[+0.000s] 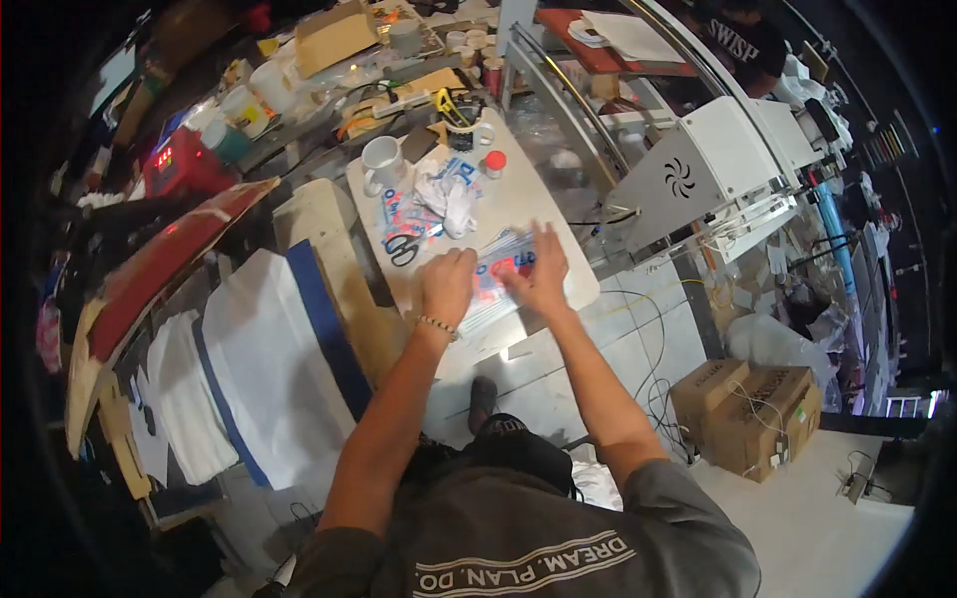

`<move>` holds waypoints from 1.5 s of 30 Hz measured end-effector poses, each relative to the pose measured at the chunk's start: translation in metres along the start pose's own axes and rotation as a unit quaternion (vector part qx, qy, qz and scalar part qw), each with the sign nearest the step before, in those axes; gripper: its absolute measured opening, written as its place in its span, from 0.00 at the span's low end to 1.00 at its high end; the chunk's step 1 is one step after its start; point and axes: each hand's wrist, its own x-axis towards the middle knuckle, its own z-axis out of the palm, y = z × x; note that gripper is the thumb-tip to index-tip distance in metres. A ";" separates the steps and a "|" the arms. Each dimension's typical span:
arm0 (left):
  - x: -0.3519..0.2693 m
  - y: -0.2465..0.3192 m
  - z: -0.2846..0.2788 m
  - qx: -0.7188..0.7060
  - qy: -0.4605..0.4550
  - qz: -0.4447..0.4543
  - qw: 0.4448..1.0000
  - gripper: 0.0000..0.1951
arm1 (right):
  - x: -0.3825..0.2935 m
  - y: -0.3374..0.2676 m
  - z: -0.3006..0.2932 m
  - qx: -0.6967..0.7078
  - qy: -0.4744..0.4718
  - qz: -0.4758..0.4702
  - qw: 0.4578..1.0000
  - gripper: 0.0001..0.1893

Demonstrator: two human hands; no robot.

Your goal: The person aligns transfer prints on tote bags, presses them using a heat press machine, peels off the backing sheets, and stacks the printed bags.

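On a pale board with rounded corners (553, 217) lies a stack of clear printed plastic sheets or bags (490, 288). My left hand (448, 280), with a beaded bracelet at the wrist, is curled at the stack's left edge; whether it pinches a sheet is unclear. Over the right part of the stack is my right hand (542, 273), fingers spread and slightly blurred. Black-handled scissors (404, 250) lie to the left of my left hand. Beyond the hands are a crumpled white cloth (448, 198), a white mug (383, 161) and a small jar with a red lid (494, 163).
White panels with blue edges (262, 359) stand at the left, near a red-topped board (157, 276). A white machine (677, 176) stands at the right, with cardboard boxes (748, 418) and loose cables on the floor. A person in dark clothing (740, 48) is at the upper right.
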 end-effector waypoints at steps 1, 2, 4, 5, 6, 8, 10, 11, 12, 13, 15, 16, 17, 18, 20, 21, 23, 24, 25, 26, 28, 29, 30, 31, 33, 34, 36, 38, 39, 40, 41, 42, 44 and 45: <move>-0.004 0.006 -0.013 -0.040 -0.001 -0.006 0.999 0.05 | 0.006 -0.003 -0.001 0.060 0.051 0.013 0.997 0.58; -0.009 0.010 -0.028 -0.073 -0.008 -0.044 0.996 0.05 | 0.007 -0.004 -0.011 0.076 0.005 0.063 0.995 0.66; -0.017 0.004 -0.058 -0.117 0.008 -0.057 0.991 0.05 | 0.015 -0.019 -0.027 0.094 -0.067 0.080 0.990 0.51; -0.019 0.003 -0.073 -0.175 0.016 -0.053 0.983 0.04 | 0.014 -0.020 -0.029 0.236 -0.098 0.113 0.960 0.42; -0.020 0.000 -0.094 -0.181 0.019 -0.063 0.981 0.04 | 0.012 -0.019 -0.029 0.369 -0.119 0.158 0.908 0.33; -0.043 -0.028 -0.143 -0.191 0.038 -0.073 0.978 0.06 | 0.017 -0.083 -0.036 0.412 -0.154 0.157 0.884 0.29; -0.066 -0.067 -0.192 -0.150 0.063 -0.023 0.986 0.08 | 0.014 -0.134 -0.031 0.337 -0.253 0.136 0.896 0.25; -0.086 -0.088 -0.219 -0.191 0.039 -0.138 0.971 0.08 | 0.007 -0.167 -0.020 0.363 -0.266 0.149 0.881 0.25; -0.101 -0.098 -0.246 -0.237 0.011 -0.247 0.939 0.08 | 0.000 -0.197 -0.010 0.359 -0.275 0.150 0.879 0.25; -0.123 -0.119 -0.271 -0.204 0.026 -0.266 0.942 0.09 | -0.007 -0.231 0.003 0.359 -0.289 0.146 0.876 0.24; -0.161 -0.166 -0.298 -0.172 0.042 -0.281 0.943 0.10 | -0.027 -0.284 0.041 0.338 -0.239 0.086 0.906 0.24; -0.178 -0.186 -0.307 -0.141 0.066 -0.260 0.953 0.11 | -0.035 -0.305 0.060 0.326 -0.235 0.071 0.913 0.24; -0.196 -0.209 -0.312 -0.110 0.092 -0.241 0.960 0.11 | -0.043 -0.324 0.078 0.313 -0.233 0.056 0.919 0.24; -0.216 -0.234 -0.315 -0.104 0.091 -0.244 0.960 0.11 | -0.047 -0.350 0.085 0.242 -0.246 0.028 0.938 0.24; -0.231 -0.256 -0.313 -0.092 0.097 -0.228 0.964 0.11 | -0.055 -0.365 0.106 0.180 -0.241 0.015 0.954 0.24; -0.234 -0.266 -0.307 -0.080 0.098 -0.209 0.970 0.10 | -0.059 -0.366 0.118 0.118 -0.232 0.006 0.966 0.24; -0.233 -0.274 -0.292 -0.092 0.102 -0.204 0.969 0.08 | -0.063 -0.345 0.136 0.066 -0.209 -0.021 0.976 0.28; -0.234 -0.277 -0.289 -0.058 0.118 -0.164 0.978 0.08 | -0.065 -0.347 0.135 0.070 -0.195 -0.026 0.978 0.29; -0.236 -0.279 -0.287 -0.023 0.133 -0.124 0.983 0.08 | -0.067 -0.350 0.135 0.074 -0.181 -0.031 0.980 0.30; -0.238 -0.280 -0.287 -0.020 0.127 -0.131 0.983 0.08 | -0.073 -0.354 0.134 0.058 -0.174 -0.007 0.983 0.31; -0.239 -0.280 -0.286 -0.012 0.120 -0.139 0.983 0.08 | -0.083 -0.375 0.129 0.004 -0.127 -0.064 0.990 0.30; -0.241 -0.280 -0.288 -0.001 0.113 -0.147 0.983 0.08 | -0.089 -0.385 0.130 -0.046 -0.080 -0.123 0.988 0.30; -0.239 -0.280 -0.288 -0.006 0.111 -0.140 0.984 0.08 | -0.098 -0.389 0.139 -0.029 -0.100 -0.128 0.986 0.28; -0.241 -0.281 -0.287 -0.004 0.118 -0.142 0.983 0.08 | -0.107 -0.400 0.152 0.015 -0.137 -0.137 0.981 0.25; -0.245 -0.277 -0.288 -0.004 0.124 -0.144 0.982 0.07 | -0.127 -0.421 0.158 0.065 -0.163 -0.201 0.964 0.23; -0.241 -0.261 -0.287 0.061 0.164 -0.129 0.976 0.07 | -0.135 -0.416 0.161 0.058 -0.157 -0.194 0.966 0.23; -0.241 -0.237 -0.285 0.126 0.205 -0.113 0.964 0.07 | -0.146 -0.410 0.170 -0.033 -0.132 -0.200 0.970 0.24; -0.254 -0.228 -0.278 0.066 0.130 -0.091 0.985 0.08 | -0.147 -0.412 0.172 -0.027 -0.144 -0.200 0.969 0.24; -0.257 -0.224 -0.275 0.068 0.132 -0.092 0.985 0.08 | -0.147 -0.412 0.172 -0.023 -0.157 -0.198 0.967 0.25; -0.260 -0.221 -0.271 0.065 0.147 -0.083 0.983 0.07 | -0.147 -0.411 0.172 -0.022 -0.157 -0.201 0.967 0.25; -0.263 -0.220 -0.268 0.062 0.162 -0.075 0.982 0.07 | -0.147 -0.411 0.172 -0.027 -0.160 -0.203 0.966 0.25; -0.263 -0.218 -0.268 0.050 0.163 -0.079 0.982 0.06 | -0.147 -0.410 0.171 -0.032 -0.163 -0.205 0.965 0.25; -0.260 -0.219 -0.269 0.042 0.155 -0.072 0.984 0.06 | -0.144 -0.405 0.168 -0.032 -0.165 -0.199 0.965 0.25; -0.258 -0.219 -0.269 0.033 0.148 -0.064 0.986 0.06 | -0.142 -0.404 0.167 -0.033 -0.166 -0.194 0.966 0.25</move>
